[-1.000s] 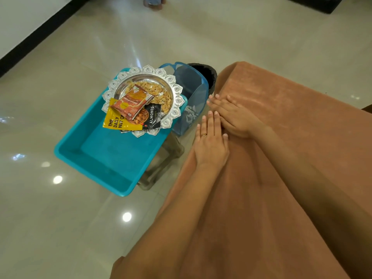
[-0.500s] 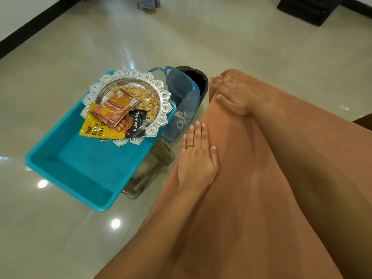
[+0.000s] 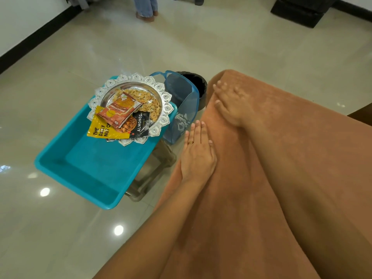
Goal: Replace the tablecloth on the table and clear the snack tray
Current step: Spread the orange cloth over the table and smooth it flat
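A brown tablecloth (image 3: 291, 158) covers the table on the right. My left hand (image 3: 198, 156) lies flat on its left edge, fingers together, a ring on one finger. My right hand (image 3: 229, 103) rests flat near the cloth's far corner, fingers spread and blurred. Neither hand holds anything. To the left, an ornate silver snack tray (image 3: 161, 93) sits on the far rim of a teal tub (image 3: 90, 168). It carries loose nuts, an orange snack packet (image 3: 120, 112), a yellow nut packet (image 3: 102, 131) and a black almonds packet (image 3: 141, 123).
The tub rests on a low stool (image 3: 153, 176). A blue mesh bag (image 3: 181, 109) and a black bin (image 3: 196, 83) stand between the tray and the table. A person's feet (image 3: 146, 13) and a black box (image 3: 302, 9) are at the far end of the glossy floor.
My right hand slid away from my left hand toward the cloth's far corner. My left hand shifted slightly toward me along the left edge. The view tilted up a little.
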